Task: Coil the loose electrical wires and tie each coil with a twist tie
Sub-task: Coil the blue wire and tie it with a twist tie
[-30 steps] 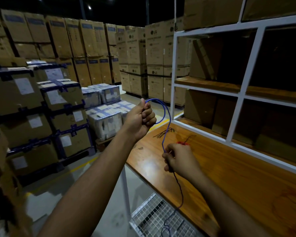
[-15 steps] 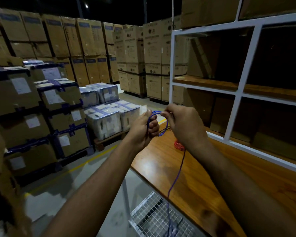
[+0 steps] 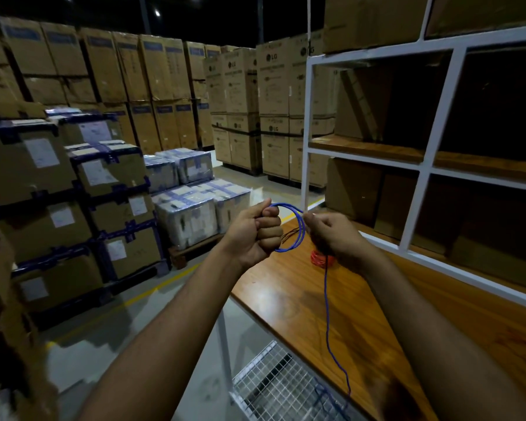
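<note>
- Left hand [image 3: 255, 232] fists round the blue wire [image 3: 298, 229] coil — loops bulge toward the right hand [image 3: 331, 235].
- Right hand pinches the wire; its tail hangs below.
- Red wire coil [image 3: 321, 258] lies on the bench [image 3: 362, 314], under the right hand.

- Both forearms reached forward from the lower edge of the view, bare, the hands raised side by side and just apart.
- The left hand [image 3: 257, 233] was curled into a fist, thumb on top, gripping the loops of the blue wire [image 3: 298, 230].
- The right hand [image 3: 331, 235] was turned knuckles-up, its fingers curled and pinching the same wire.
</note>
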The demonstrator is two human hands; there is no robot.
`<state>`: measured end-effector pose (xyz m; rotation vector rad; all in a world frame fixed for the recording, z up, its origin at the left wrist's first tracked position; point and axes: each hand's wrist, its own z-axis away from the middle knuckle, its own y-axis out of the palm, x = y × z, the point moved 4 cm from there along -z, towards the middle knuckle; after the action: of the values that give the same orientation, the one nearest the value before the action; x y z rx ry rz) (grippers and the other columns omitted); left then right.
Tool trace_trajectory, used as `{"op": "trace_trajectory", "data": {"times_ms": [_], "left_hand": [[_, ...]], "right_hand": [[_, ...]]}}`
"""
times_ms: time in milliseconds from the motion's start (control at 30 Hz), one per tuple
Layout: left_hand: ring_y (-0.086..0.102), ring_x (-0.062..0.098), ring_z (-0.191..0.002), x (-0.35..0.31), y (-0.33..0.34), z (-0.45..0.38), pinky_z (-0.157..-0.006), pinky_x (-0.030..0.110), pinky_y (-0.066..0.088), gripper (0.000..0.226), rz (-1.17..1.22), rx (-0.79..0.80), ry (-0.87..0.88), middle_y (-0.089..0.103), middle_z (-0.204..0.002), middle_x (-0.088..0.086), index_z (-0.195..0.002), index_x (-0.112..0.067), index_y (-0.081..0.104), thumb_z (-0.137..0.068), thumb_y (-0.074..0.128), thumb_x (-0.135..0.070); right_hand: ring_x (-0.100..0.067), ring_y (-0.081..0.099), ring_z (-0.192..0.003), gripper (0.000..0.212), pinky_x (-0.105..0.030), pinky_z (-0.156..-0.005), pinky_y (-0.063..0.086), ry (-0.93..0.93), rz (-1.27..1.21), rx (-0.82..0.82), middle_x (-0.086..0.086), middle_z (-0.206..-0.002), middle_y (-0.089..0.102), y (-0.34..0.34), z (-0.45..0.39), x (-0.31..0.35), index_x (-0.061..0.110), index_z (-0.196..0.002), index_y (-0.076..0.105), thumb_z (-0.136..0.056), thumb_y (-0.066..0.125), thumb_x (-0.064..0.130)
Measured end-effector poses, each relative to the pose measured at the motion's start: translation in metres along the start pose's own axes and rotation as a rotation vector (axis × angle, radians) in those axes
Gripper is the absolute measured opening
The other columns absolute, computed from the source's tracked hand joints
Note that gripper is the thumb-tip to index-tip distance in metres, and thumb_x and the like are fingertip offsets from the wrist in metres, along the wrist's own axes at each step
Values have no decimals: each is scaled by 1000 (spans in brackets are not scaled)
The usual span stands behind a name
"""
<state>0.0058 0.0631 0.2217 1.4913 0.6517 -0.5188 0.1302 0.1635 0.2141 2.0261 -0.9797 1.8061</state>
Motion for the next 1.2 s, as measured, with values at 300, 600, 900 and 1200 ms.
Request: {"op": "trace_trajectory", "data": {"times_ms": [300,600,900,1200], "left_hand": [[22,5,-33,-29,2,-5,-35,18,15,41,15,-90,213,27,-42,-9,-68,-19,38,-106,32,-34],[23,7,-34,-17,1,-20,-41,22,19,40,-242,-174,279,27,-45,-7,-72,-17,38,-107,32,-35],[44,14,-47,0,1,-11,-44,23,40,34,-511,-220,276,47,-57,3,-85,-11,45,-107,34,-35],[20,5,-37,13,17,-4,-35,18,18,43,-326,-62,42,25,-46,-9,-72,-13,46,-106,32,-36]], "right_hand": [[-28,72,-76,12,-39,-69,62,338,-304,32,-18,-85,65,22,42,-82,-5,-104,61,-93,61,-1],[-16,64,-77,21,-27,-61,46,-6,802,5,2,-85,67,64,54,13,20,-98,69,-101,48,19],[-10,61,-73,12,-27,-69,53,-446,836,-261,3,-82,64,17,52,87,16,-103,70,-98,60,19],[-10,54,-56,53,-28,-50,46,-415,915,-585,6,-59,55,-11,23,73,23,-71,59,-80,47,74]]}}
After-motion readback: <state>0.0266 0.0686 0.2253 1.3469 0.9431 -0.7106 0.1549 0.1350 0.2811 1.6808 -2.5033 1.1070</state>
